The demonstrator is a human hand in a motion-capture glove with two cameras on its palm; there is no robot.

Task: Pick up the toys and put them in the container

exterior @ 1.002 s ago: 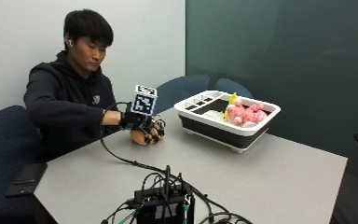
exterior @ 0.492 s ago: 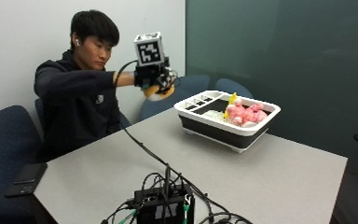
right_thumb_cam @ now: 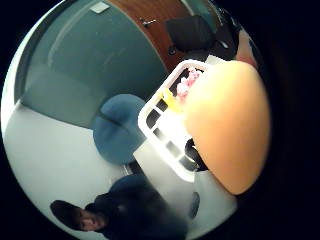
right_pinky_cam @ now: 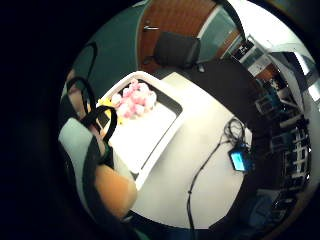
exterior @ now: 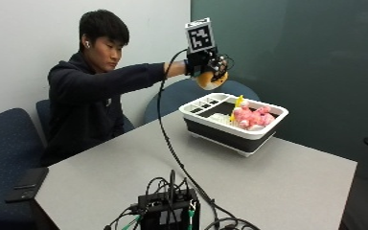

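The right hand (exterior: pixel 204 64) is gripping an orange toy (exterior: pixel 208 79) above the container (exterior: pixel 234 127), positioning for the drop.

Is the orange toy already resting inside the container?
No: in the outside view the gloved right hand holds the orange toy in the air above the container, apart from it.

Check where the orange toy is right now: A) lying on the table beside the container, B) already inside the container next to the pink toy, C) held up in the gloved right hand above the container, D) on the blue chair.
C: in the outside view the gloved right hand grips the orange toy in the air above the container, while the pink toy already lies inside.
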